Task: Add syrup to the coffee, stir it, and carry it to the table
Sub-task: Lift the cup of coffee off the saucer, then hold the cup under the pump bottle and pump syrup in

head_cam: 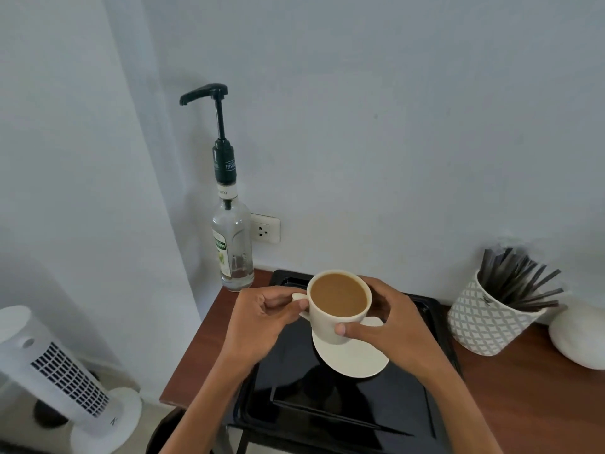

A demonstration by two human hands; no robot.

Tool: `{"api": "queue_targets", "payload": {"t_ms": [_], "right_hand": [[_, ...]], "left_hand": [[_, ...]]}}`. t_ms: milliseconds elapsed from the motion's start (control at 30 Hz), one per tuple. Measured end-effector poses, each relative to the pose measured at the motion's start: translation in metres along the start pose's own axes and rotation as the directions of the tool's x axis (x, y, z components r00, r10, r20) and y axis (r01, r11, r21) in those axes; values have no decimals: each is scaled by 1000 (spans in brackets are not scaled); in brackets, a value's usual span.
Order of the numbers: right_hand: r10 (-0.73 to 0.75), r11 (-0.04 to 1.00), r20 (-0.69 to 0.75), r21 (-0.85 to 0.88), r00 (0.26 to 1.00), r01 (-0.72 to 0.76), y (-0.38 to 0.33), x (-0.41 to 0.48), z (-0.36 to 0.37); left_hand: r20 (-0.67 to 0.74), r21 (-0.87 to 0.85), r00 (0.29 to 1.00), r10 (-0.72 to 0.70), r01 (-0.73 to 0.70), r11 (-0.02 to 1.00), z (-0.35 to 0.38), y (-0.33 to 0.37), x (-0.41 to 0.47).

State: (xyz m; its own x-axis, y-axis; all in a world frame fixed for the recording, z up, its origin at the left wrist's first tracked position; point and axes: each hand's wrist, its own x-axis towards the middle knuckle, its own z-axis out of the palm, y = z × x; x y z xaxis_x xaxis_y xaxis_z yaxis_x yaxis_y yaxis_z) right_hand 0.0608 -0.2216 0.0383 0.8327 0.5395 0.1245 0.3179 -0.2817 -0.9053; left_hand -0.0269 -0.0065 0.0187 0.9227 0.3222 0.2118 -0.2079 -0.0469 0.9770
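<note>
A white cup (330, 326) full of light brown coffee is held a little above its white saucer (357, 358), which lies on a black tray (294, 381). My left hand (258, 322) pinches the cup's handle on the left. My right hand (389, 322) wraps around the cup's right side, thumb on its front. A clear syrup bottle (234, 247) with a tall dark green pump stands upright at the back left, against the wall. A thin black stirrer (340, 417) lies across the near part of the tray.
A patterned white pot (484, 322) holding several dark stirrer sticks stands at the right on the brown counter (199, 365). A round white object (579, 335) sits at the far right. A white tower fan (62, 375) stands on the floor left. A wall socket (265, 229) is behind the bottle.
</note>
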Motion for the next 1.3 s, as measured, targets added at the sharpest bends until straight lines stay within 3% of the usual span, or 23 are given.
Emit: {"api": "queue_targets", "payload": {"t_ms": [267,600,900,1300], "right_hand": [[-100,995,83,15,991,100,-30,11,15],[-207,978,173,28,963,205,-71,33,51],[-255,967,141,19,956,255,-103,62,90],[-288,958,95,8,953,288,-138,106,126]], "left_hand": [[-114,-36,993,15,-19,999,-20,31,-18],[-240,85,971,13,8,996,-67,67,-33],[-272,154,960,60,-18,988,-119,84,-20],[-280,123,954,108,-76,990,-172,101,18]]}}
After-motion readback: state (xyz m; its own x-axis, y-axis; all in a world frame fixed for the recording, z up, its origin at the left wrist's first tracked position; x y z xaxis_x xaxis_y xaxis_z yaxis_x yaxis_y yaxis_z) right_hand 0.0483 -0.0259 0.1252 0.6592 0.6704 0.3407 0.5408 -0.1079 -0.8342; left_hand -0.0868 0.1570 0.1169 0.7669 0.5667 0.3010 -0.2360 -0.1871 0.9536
